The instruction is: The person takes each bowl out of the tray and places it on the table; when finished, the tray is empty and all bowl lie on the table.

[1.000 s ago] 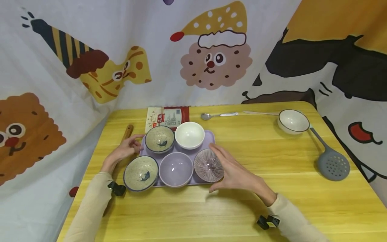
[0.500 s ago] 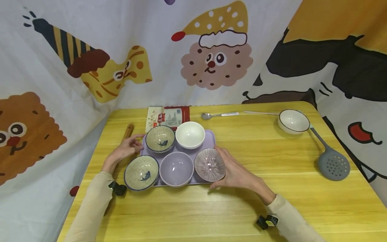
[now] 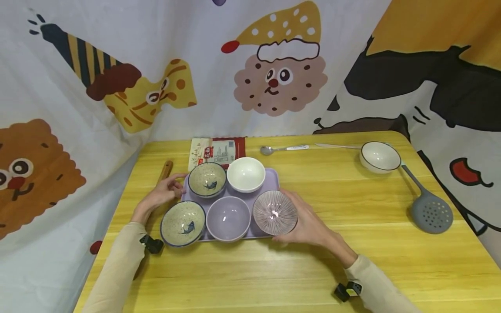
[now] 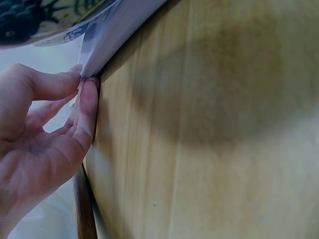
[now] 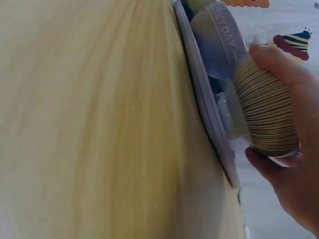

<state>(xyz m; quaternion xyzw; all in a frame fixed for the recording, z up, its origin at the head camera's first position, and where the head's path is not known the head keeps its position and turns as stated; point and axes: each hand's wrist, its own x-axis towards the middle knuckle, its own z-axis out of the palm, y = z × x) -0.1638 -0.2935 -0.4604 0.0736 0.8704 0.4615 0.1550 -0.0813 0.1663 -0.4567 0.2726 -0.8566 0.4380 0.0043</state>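
Observation:
A lilac tray (image 3: 271, 176) holds a white bowl (image 3: 245, 174), a lilac bowl (image 3: 228, 218) and two speckled fish bowls (image 3: 207, 179) (image 3: 182, 223). My right hand (image 3: 311, 225) grips a striped bowl (image 3: 275, 212) at the tray's front right corner, fingers curled round its outside. In the right wrist view the striped bowl (image 5: 266, 117) is tilted and raised just off the tray (image 5: 204, 99), held by that hand (image 5: 294, 169). My left hand (image 3: 164, 192) rests at the tray's left edge; its fingertips (image 4: 88, 97) touch the tray corner (image 4: 107, 42).
A wooden table (image 3: 313, 269) is backed by cartoon-print cloth. Behind the tray lie a printed packet (image 3: 217, 152) and a metal spoon (image 3: 283, 149). A wooden handle (image 3: 165, 169) lies at the left. Far right are a dark-rimmed white bowl (image 3: 379, 157) and a grey slotted ladle (image 3: 430, 212).
My right hand has closed round the striped bowl and raised it slightly toward the right. The left hand has stayed at the tray's edge.

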